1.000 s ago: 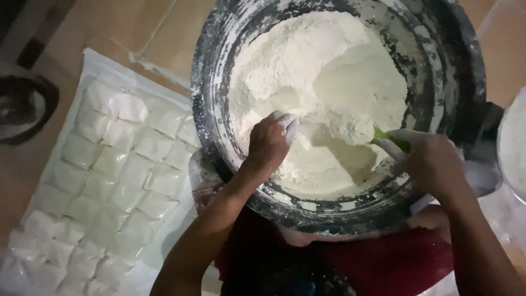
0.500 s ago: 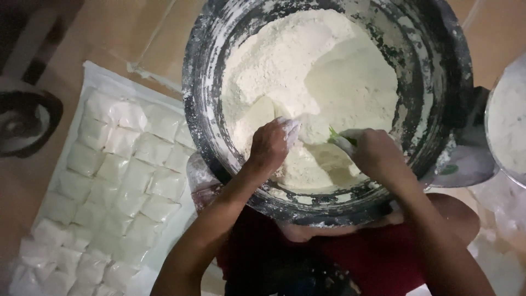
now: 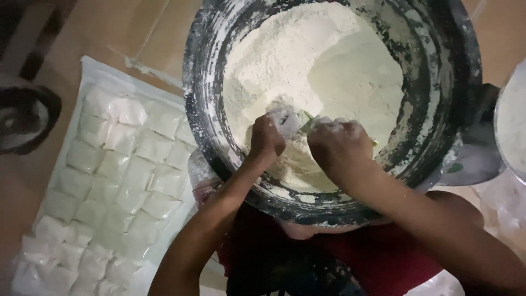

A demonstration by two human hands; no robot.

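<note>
Bag (image 3: 285,120), seemingly, between 2 hands.

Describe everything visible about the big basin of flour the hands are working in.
The basin is large, round and dark, looking like metal, its inner wall streaked and smeared with white powder. It stands upright, filling the upper middle of the view, close against the person's lap. A heap of off-white flour fills it, scooped hollow on the right. The left hand holds a small clear bag over the flour; the right hand holds a green scoop, mostly hidden.

Hands (image 3: 267,140) (image 3: 339,145) — small bag (image 3: 286,119) — over flour (image 3: 323,71)
</note>
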